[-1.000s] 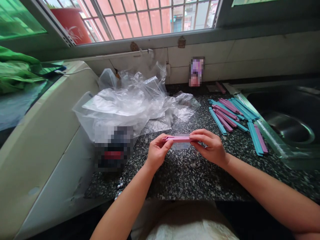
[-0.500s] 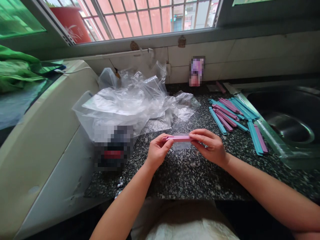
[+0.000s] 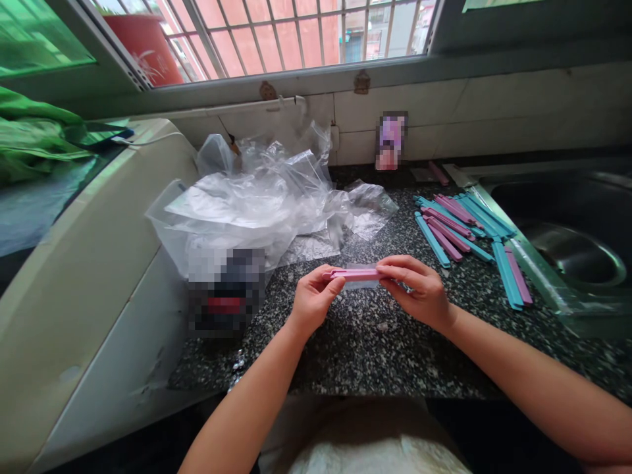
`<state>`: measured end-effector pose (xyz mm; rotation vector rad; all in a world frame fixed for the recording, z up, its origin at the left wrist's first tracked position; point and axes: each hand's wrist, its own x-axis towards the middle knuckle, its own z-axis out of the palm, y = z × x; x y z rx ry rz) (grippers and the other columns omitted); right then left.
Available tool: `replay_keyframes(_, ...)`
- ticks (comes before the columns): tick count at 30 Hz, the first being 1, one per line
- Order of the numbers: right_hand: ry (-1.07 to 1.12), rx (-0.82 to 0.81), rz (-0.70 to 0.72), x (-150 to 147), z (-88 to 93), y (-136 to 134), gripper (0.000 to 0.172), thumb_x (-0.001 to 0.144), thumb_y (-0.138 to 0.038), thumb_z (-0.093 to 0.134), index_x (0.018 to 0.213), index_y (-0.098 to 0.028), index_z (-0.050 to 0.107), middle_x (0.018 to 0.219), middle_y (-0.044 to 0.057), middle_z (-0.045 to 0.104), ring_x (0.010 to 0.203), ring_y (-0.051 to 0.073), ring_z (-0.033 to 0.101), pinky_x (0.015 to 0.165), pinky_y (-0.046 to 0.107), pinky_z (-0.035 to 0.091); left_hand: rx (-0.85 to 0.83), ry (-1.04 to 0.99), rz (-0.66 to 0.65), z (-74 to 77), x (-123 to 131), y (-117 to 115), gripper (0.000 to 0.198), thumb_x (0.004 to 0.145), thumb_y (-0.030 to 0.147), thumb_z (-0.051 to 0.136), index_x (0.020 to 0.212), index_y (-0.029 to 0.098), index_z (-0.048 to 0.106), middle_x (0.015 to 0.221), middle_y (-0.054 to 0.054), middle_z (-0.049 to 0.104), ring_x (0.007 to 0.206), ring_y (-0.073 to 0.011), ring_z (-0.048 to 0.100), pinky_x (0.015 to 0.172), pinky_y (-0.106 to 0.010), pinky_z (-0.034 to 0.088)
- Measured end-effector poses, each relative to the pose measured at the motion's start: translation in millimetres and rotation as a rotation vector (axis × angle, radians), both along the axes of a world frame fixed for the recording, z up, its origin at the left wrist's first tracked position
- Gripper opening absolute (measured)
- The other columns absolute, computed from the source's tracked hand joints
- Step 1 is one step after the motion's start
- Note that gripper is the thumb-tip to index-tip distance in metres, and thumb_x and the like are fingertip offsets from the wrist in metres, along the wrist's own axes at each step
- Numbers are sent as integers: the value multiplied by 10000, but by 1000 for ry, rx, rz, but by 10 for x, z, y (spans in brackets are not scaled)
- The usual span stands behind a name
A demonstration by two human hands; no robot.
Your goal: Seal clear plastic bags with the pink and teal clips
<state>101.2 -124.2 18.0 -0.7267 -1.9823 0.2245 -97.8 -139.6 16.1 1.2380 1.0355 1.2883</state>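
A pink bag-sealing clip (image 3: 356,274) is held level between my two hands, just over the front part of the counter. My left hand (image 3: 316,296) pinches its left end between thumb and fingers. At the opposite end, my right hand (image 3: 415,288) closes its thumb and fingers on the clip. A small piece of clear plastic (image 3: 360,285) shows above and below the clip; whether it is clamped inside cannot be seen. To the right lies a loose pile of pink and turquoise clips (image 3: 449,227).
Crumpled clear plastic bags (image 3: 247,204) are heaped at the back left. A blurred-out dark item (image 3: 227,296) stands in front of them. The sink (image 3: 557,197) is at the right, and a pale appliance (image 3: 99,250) borders the left side. A speckled counter (image 3: 365,355) runs between.
Both hands keep the same grip on the pink clip. Slightly less clear plastic shows below it now, and the whole view has shifted a little.
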Motion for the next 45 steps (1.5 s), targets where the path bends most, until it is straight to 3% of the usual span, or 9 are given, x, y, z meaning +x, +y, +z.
replay_keyframes(23, -32, -12, 3, -5, -6, 0, 225, 796, -103, 554, 986, -206, 615, 894, 61, 615, 810, 139, 605, 697, 282, 549, 31, 38, 8, -7, -18, 4, 288, 731, 399, 619, 611, 145, 557, 571, 46, 346, 520, -72, 306, 501, -224, 249)
replay_keyframes(31, -33, 3, -13, -10, -3, -1, 205, 793, -106, 559, 964, -207, 606, 881, 54, 615, 798, 138, 604, 690, 286, 544, 46, 248, -132, 1, 5, 1, 260, 703, 368, 647, 637, 143, 532, 621, 31, 423, 590, -93, 389, 579, -231, 314)
replay_keyframes(38, -26, 6, -66, -13, -21, 4, 167, 791, -117, 562, 925, -208, 600, 863, 51, 620, 782, 142, 610, 679, 295, 540, 7, 240, -110, -86, 36, 10, 197, 719, 323, 621, 659, 140, 580, 604, 21, 460, 581, -96, 412, 569, -233, 341)
replay_keyframes(45, -27, 7, -61, -34, -27, 6, 157, 776, -84, 567, 896, -183, 586, 849, 62, 609, 777, 148, 600, 682, 297, 525, -30, 225, -124, -75, 36, 10, 140, 684, 266, 625, 675, 127, 608, 601, 5, 524, 575, -100, 440, 570, -239, 365)
